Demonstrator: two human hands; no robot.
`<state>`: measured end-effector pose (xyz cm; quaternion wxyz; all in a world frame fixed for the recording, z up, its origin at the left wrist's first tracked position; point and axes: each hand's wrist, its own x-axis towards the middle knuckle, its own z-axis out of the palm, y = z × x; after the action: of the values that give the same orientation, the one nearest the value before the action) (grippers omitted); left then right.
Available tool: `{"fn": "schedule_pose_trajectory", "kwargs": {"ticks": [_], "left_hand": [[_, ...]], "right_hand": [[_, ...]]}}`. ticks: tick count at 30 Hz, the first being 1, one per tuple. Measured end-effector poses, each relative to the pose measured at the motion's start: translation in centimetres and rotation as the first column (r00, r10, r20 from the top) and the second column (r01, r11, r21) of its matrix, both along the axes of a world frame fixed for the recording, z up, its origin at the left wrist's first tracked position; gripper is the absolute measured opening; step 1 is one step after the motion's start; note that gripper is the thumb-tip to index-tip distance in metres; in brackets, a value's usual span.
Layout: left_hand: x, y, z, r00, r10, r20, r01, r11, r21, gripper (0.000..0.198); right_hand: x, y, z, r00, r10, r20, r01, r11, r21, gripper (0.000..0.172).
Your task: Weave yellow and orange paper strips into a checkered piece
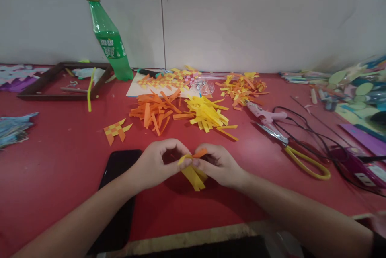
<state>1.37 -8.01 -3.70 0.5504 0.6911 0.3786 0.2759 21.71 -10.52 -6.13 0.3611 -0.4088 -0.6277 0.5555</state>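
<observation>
Close together over the front of the red table, my left hand (pixel 164 161) and my right hand (pixel 220 165) pinch folded paper strips between thumbs and fingers. Yellow paper strips (pixel 193 177) hang down from the pinch, looped at the top. An orange paper strip (pixel 200 153) pokes out by the right fingers. Beyond my hands lie a pile of orange strips (pixel 155 111) and a pile of yellow strips (pixel 208 113). A woven yellow-and-orange paper fish (pixel 117 131) rests to the left. Exactly how the strips interlock is hidden by my fingers.
A black phone (pixel 116 218) lies under my left forearm. On the right are yellow-handled scissors (pixel 304 163) and a pink glue gun (pixel 265 114) with a black cord. A green bottle (pixel 110 41), a dark frame (pixel 57 97) and a mixed strip pile (pixel 241 89) stand further back.
</observation>
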Motion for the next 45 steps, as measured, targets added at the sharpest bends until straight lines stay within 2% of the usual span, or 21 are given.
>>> {"fn": "schedule_pose_trajectory", "kwargs": {"ticks": [8,12,15,17,20,23,25,26,28,29,31,33,36,37,40,42,45], "left_hand": [[0.1,0.0,0.0,1.0,-0.011,0.012,0.012,0.999,-0.048,0.01],[0.0,-0.3,0.0,0.994,-0.107,0.024,0.108,0.993,-0.038,0.012],[-0.1,-0.6,0.0,0.987,-0.157,0.03,0.159,0.986,-0.05,0.012],[-0.2,-0.6,0.0,0.991,-0.132,0.029,0.133,0.991,-0.021,0.015],[-0.2,-0.3,-0.2,1.0,-0.024,0.002,0.023,1.0,0.006,0.019],[-0.3,0.0,-0.5,0.994,0.085,-0.066,-0.086,0.996,-0.009,0.023],[-0.3,0.1,-0.9,0.987,0.099,-0.126,-0.096,0.995,0.03,0.024],[-0.3,0.1,-1.1,0.982,0.091,-0.165,-0.08,0.994,0.07,0.024],[-0.3,0.0,-1.5,0.965,0.074,-0.251,-0.033,0.986,0.165,0.029],[-0.3,-0.1,-1.7,0.958,0.078,-0.277,-0.017,0.976,0.216,0.034],[-0.4,-0.1,-2.0,0.949,0.127,-0.287,-0.026,0.943,0.331,0.044],[-0.6,-0.1,-2.0,0.933,0.232,-0.275,-0.076,0.875,0.478,0.04],[-1.0,-0.1,-1.4,0.878,0.381,-0.29,-0.055,0.682,0.729,0.014],[-1.0,-0.2,-1.1,0.874,0.373,-0.313,0.017,0.618,0.786,0.018],[-1.1,-0.5,-0.4,0.863,0.153,-0.482,0.348,0.511,0.786,0.025],[-1.0,-0.7,-0.3,0.831,0.033,-0.556,0.463,0.515,0.722,0.021],[-1.0,-0.7,-0.7,0.797,-0.061,-0.601,0.528,0.552,0.645,0.02]], "right_hand": [[-0.1,-0.2,-0.2,1.0,0.025,-0.015,-0.025,1.0,0.018,0.021],[0.2,-0.3,-0.2,0.991,0.132,0.037,-0.135,0.987,0.09,0.013],[0.3,-0.3,0.1,0.983,0.174,0.065,-0.179,0.98,0.089,0.012],[0.3,-0.3,0.4,0.987,0.153,0.043,-0.155,0.986,0.053,0.015],[0.2,-0.2,0.7,0.989,0.15,0.007,-0.15,0.989,-0.011,0.022],[0.3,-0.2,0.5,0.992,0.111,0.059,-0.108,0.993,-0.04,0.031],[0.5,-0.2,0.4,0.989,-0.021,0.144,0.01,0.997,0.078,0.032],[0.7,-0.1,0.3,0.977,-0.114,0.179,0.077,0.976,0.202,0.032],[1.2,0.0,0.5,0.937,-0.273,0.218,0.136,0.859,0.493,0.03],[1.4,0.1,0.6,0.924,-0.305,0.23,0.108,0.786,0.609,0.027],[1.8,0.3,1.1,0.926,-0.259,0.275,-0.028,0.679,0.734,0.019],[2.0,0.4,1.4,0.934,-0.148,0.326,-0.167,0.623,0.764,0.018],[2.1,0.6,1.6,0.906,-0.016,0.422,-0.33,0.598,0.731,0.024],[2.1,0.6,1.5,0.878,0.018,0.478,-0.393,0.598,0.699,0.026],[2.1,0.6,1.3,0.774,0.077,0.629,-0.534,0.613,0.582,0.029],[2.2,0.5,1.1,0.763,0.049,0.645,-0.517,0.645,0.563,0.026],[2.2,0.2,1.0,0.801,-0.016,0.598,-0.429,0.681,0.593,0.022]]}}
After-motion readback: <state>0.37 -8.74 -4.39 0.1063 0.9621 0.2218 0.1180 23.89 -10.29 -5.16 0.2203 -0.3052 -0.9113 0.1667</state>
